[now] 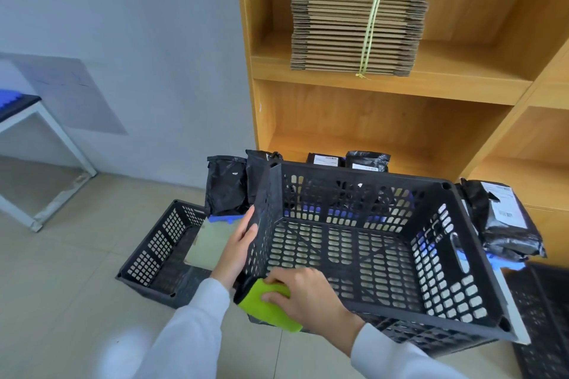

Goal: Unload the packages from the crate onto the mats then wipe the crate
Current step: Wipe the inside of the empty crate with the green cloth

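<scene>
One head-worn wide-angle view only. Scene is seen from above, angled forward and down; crate [369, 243] is framed close at centre, shelf unit [400, 86] behind, floor [61, 271] at left.

Pale blue-grey painted wall [138, 24] above beige floor tiles [61, 286]; open light-wood shelving unit [462, 86] at right, white metal-framed table [46, 123] at left.

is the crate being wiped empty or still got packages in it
Empty. The crate shows only its bare slotted floor; the black packages stand outside it. The right hand presses a green cloth on its corner.
</scene>
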Tool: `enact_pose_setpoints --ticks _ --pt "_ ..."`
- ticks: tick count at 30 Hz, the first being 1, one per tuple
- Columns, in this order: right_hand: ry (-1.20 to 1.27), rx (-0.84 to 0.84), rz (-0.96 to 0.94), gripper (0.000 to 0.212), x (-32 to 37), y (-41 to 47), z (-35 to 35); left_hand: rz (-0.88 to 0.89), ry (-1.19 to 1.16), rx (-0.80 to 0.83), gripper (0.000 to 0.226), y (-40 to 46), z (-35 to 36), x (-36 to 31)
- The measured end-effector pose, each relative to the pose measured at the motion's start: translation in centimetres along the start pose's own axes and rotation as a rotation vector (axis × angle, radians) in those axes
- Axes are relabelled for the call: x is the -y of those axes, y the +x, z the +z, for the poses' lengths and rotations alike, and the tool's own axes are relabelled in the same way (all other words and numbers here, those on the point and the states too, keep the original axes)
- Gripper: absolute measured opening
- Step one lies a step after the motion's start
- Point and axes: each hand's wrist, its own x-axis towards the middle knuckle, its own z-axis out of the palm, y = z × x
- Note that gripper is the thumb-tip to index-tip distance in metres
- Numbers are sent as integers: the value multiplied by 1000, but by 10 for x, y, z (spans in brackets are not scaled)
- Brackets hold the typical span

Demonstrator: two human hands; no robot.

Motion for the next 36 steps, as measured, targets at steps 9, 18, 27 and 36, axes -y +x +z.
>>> enact_pose_setpoints --ticks 9,18,27,36 --pt "266 15 296 24 17 26 6 -118 -74 127 56 2 -11 0" --pt "397 26 355 24 0 57 -11 -104 132 156 59 43 -9 -24" --pt "381 16 402 11 -60 90 -16 2 241 29 51 84 8 -27" --pt "398 87 671 32 -131 132 10 122 423 -98 46 89 17 -18"
